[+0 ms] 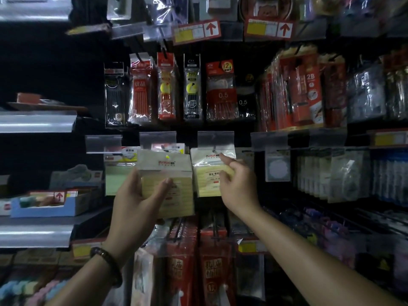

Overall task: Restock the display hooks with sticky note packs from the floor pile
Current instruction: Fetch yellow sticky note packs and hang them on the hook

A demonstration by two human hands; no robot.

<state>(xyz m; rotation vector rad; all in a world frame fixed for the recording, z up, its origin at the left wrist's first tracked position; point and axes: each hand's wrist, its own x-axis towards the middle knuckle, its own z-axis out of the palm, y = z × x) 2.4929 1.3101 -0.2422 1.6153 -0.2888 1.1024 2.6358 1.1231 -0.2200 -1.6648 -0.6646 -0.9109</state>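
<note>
Held pack (164,161), hung pack (206,181): pale yellow.

Overall dim and underexposed, with muted colours. No lamp is in view. The brightest surfaces sit at centre: the pale held pack (167,173), the hanging pack (209,171), the left hand (136,199) and the right hand (237,184), all softly lit with no hard-edged shadows. The back panel (44,62) at upper left reads near-black, no detail. Bright specular streaks lie along the metal shelf rails (37,123). Small glints are scattered over the cellophane of the pen packs (165,89), and there is a hazy sheen on the clear label holders (215,140). Focus is fair at centre, though small print is barely legible. The top row and bottom corners are smeared and soft. Wide-angle distortion shows: shelf lines bow and tilt toward the edges. Goods at far right are murky.
</note>
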